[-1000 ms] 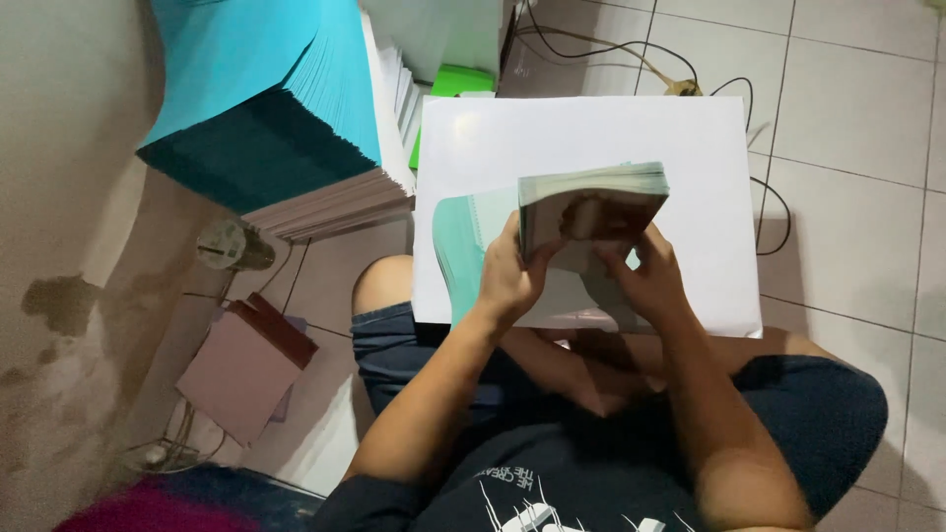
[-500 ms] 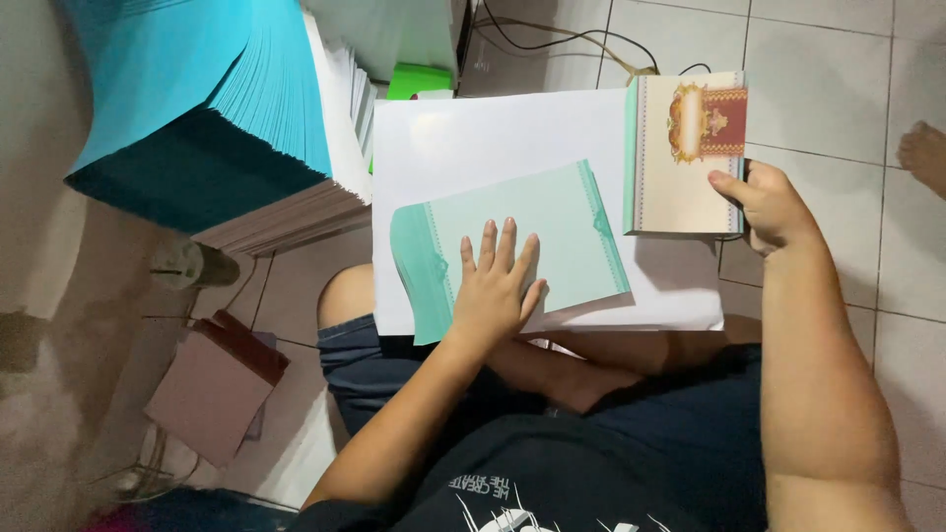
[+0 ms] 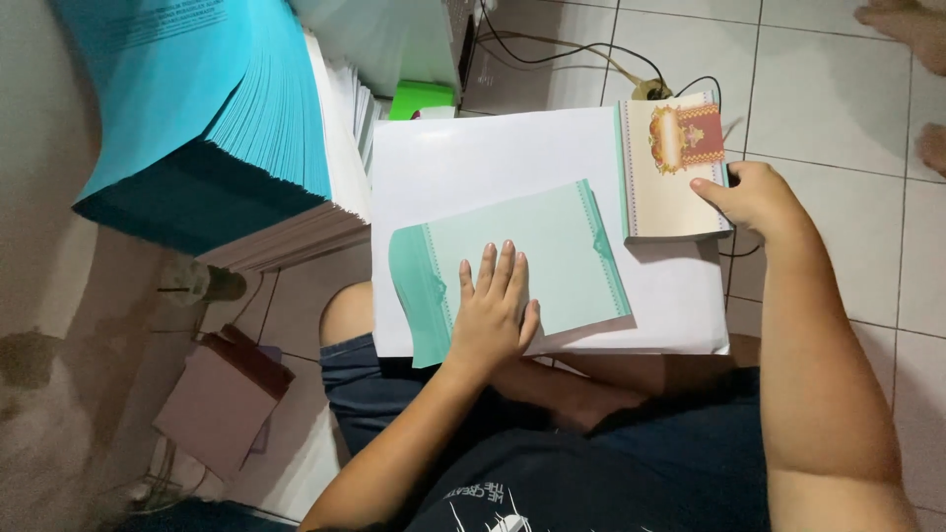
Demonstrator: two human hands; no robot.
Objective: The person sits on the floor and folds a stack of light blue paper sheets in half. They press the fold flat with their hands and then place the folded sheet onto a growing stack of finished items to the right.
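The left hand point(image 3: 493, 315) is lying flat, fingers spread, on a pale green sheet point(image 3: 512, 261) near the front edge of a white board point(image 3: 473, 158) that is resting across the person's lap. That hand is open and pressing down, not gripping. The right hand point(image 3: 754, 197) is closing its grip on the right side of a stack of cards point(image 3: 670, 167), cream with a red and gold emblem, and is holding it at the board's far right corner; the thumb is lying on top, the other fingers are hidden underneath.

The stack is hanging partly past the board's right edge, so a loose grip could be letting the lower cards slide out onto the floor point(image 3: 847, 118). The board itself is only sitting on the knees and could be tipping if the left hand leans harder. The green sheet is curling at its left edge and could be creasing under the palm.

How thick the card stack is cannot be made out. A tall pile of blue sheets point(image 3: 207, 128) at far left is cut off by the frame, and cables point(image 3: 591, 54) are running behind the board out of sight.
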